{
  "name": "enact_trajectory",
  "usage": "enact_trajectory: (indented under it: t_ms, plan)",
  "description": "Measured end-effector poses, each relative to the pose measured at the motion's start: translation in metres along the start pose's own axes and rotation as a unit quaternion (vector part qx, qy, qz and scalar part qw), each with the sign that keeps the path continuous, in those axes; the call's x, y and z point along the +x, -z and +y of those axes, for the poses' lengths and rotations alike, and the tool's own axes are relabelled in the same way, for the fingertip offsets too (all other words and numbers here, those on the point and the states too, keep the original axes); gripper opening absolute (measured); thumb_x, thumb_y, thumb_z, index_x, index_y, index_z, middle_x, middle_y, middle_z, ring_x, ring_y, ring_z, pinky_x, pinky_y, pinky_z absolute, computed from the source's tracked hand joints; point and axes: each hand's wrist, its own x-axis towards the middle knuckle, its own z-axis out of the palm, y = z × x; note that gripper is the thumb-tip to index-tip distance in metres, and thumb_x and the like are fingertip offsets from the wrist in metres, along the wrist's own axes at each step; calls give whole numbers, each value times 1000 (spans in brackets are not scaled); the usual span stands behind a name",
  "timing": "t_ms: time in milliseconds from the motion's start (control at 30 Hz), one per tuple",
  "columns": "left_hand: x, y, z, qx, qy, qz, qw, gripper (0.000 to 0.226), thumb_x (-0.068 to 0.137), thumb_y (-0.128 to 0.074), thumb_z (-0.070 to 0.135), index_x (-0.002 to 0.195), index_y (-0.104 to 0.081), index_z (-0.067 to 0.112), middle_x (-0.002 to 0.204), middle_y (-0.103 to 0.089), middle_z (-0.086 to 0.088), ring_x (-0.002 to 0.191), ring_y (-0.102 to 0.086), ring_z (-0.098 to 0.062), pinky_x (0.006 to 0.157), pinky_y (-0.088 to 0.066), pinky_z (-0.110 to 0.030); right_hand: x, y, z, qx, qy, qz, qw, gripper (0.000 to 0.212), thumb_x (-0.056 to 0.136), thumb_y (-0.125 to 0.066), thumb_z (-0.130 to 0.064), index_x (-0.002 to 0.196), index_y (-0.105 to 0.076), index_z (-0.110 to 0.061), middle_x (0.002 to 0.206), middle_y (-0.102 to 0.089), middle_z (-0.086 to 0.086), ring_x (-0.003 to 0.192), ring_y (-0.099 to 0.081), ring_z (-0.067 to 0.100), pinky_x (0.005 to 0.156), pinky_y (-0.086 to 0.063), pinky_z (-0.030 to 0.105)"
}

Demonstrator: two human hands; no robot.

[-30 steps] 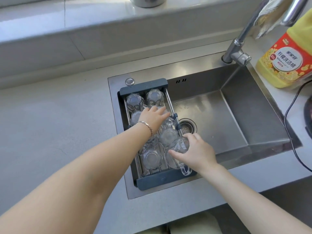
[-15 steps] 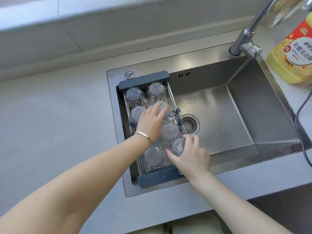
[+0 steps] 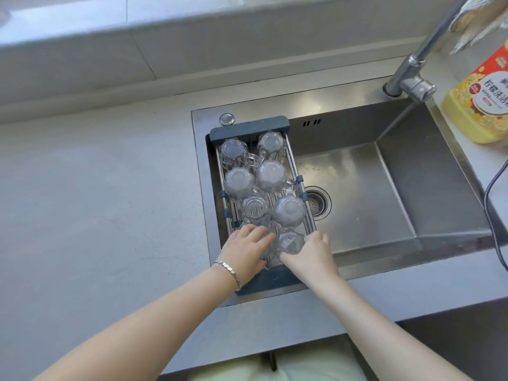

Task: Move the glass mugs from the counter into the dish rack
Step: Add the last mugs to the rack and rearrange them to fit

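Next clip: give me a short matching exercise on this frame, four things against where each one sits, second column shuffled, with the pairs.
Things:
1. dish rack
2. detergent bottle
3. drain strainer
4. barcode-stickered mug

Places:
A. floor of the sink basin, right of the rack
B. counter at far right, beside the faucet
C. across the left side of the sink
D. near end of the rack, between the left hand and right hand

Pairs: 1-C, 2-B, 3-A, 4-D

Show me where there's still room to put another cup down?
The dish rack is packed with glass mugs, and both hands crowd its near end. Bare room: the sink basin right of the rack, and the counter left of the sink.
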Motion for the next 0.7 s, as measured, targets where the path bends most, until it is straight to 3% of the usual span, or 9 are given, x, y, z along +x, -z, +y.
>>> enact_trajectory:
  t_ms: [100,200,367,467,567,700]
  plan:
    - [-2,-4,-3,0,22,-22,1000,62,91,-56,28,145,-27,20,152,-29,-3,139,-25,-23,114,-27,-38,-6,0,-5,-69,44,6,997,55,78,-65,-32,119,-38,-7,127,-44,12,114,-53,32,85,-46,37]
    - [-2,-2,-5,0,10,-31,999,63,91,-56,28,146,-25,20,153,-28,-4,140,-24,-23,115,-27,-38,-5,0,-9,-169,111,16,979,60,78,-65,-41,126,-36,-20,128,-42,8,116,-52,30,86,-46,37]
    - [-6,-2,-8,-20,19,-25,999,66,88,-61,28,145,-29,19,150,-30,-11,137,-30,-27,111,-33,-39,-1,5,-8,-269,152,22,951,55,80,-62,-49,120,-41,-18,123,-47,6,110,-58,26,82,-47,33]
    - [-7,4,-10,-6,41,-52,998,64,90,-57,31,145,-26,23,147,-31,-7,133,-32,-26,106,-37,-37,5,18,-12,-283,165,-27,945,56,79,-62,-51,119,-43,-16,121,-50,7,111,-57,27,84,-46,34]
    - [-5,25,-14,-50,47,-79,994,55,92,-51,35,143,-30,29,141,-41,-3,127,-39,-24,103,-41,-37,18,42,-29,-283,200,-75,935,40,83,-58,-44,116,-54,-21,119,-59,4,110,-57,24,86,-45,33]
    - [13,68,-36,-112,89,-25,989,40,96,-45,28,136,-44,24,131,-54,-2,115,-55,-22,94,-49,-36,54,79,-68,-120,238,-31,963,22,85,-57,-29,104,-64,-20,104,-68,1,95,-60,19,76,-46,28]
